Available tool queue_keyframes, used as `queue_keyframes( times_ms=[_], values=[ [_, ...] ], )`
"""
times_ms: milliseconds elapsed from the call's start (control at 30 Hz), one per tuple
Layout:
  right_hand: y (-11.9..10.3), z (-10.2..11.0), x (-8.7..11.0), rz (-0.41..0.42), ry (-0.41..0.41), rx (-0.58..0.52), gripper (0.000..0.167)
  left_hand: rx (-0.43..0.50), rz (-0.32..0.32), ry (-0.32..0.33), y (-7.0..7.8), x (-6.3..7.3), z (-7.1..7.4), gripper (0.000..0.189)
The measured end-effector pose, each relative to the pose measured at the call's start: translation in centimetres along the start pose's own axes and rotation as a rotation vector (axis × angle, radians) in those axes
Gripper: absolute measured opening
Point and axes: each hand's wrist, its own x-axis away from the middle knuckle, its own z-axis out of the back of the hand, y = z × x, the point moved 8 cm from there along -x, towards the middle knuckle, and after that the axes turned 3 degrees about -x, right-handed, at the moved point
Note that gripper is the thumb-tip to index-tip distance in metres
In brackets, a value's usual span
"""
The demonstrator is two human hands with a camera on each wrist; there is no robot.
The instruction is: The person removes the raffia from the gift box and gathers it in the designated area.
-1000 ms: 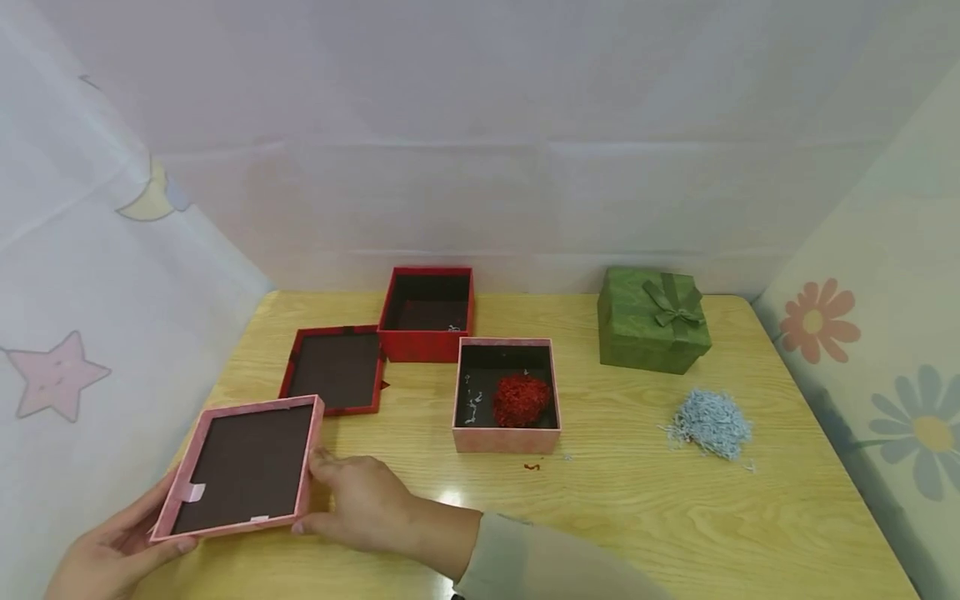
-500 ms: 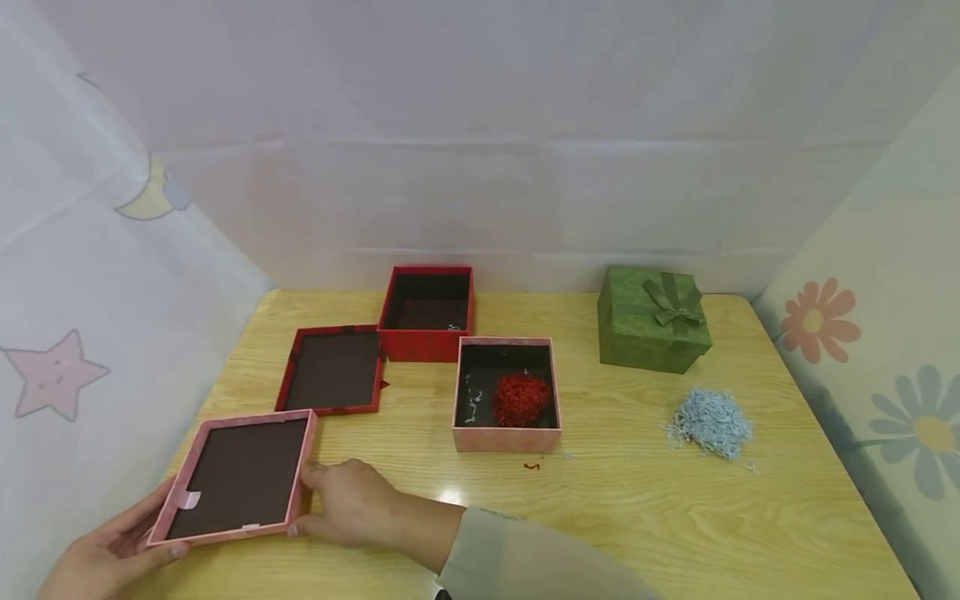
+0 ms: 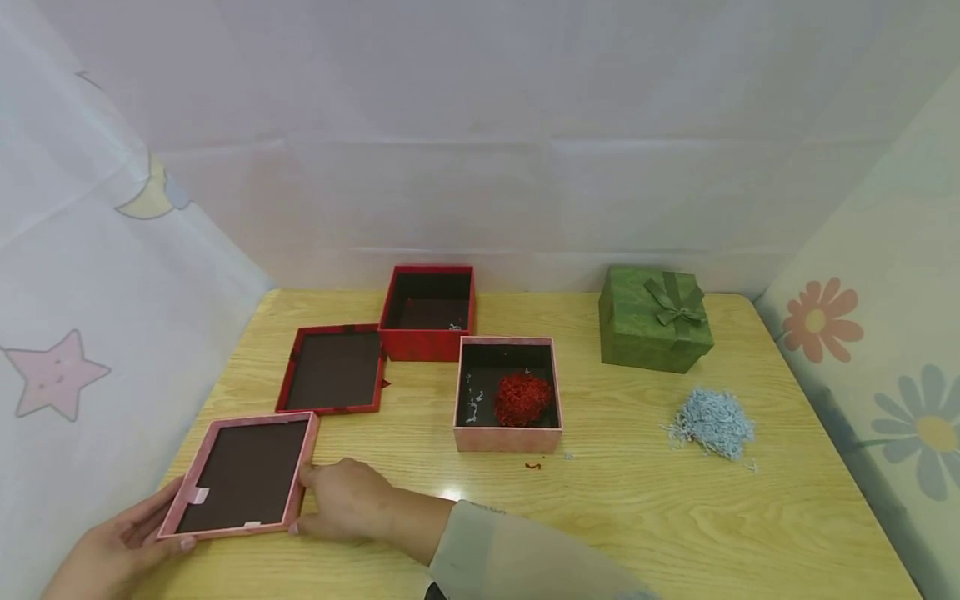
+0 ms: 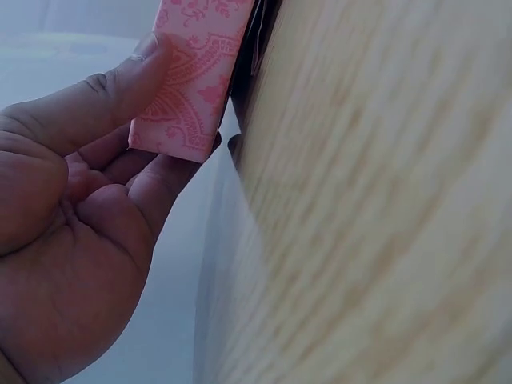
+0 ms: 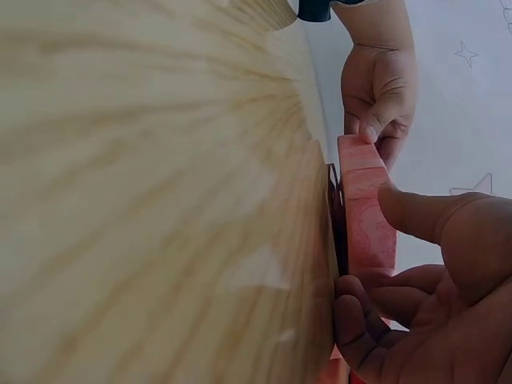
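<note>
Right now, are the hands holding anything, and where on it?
Yes, the pink lid: the left hand grips its near left corner, and the right hand its near right corner.

The head camera looks forward and down across the desk [image 3: 637, 517]. Both wrist cameras look from close by, low along the desk; all three views share the pink lid [image 3: 247, 475].

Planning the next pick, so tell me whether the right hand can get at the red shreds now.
Probably yes, once free: the right hand grips the pink lid, but the red shreds lie in the open pink box, uncovered.
</note>
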Motion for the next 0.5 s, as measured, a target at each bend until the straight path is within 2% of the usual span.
queue_keyframes(
  times_ms=[167, 367, 500],
  values=[
    [0.02, -0.15, -0.07, -0.005, -0.042, -0.031, 0.076, 0.024, -0.016, 0.016, -0.09, 0.02, -0.07, 0.089],
    [0.35, 0.16, -0.06, -0.004, -0.07, -0.071, 0.078, 0.03, 0.034, -0.032, -0.48, -0.3, -0.35, 0.093],
    [0.91, 0.77, 0.14, -0.002, -0.078, -0.125, 0.079, 0.057, 0.01, -0.038, -0.19, -0.25, -0.39, 0.094]
  ],
)
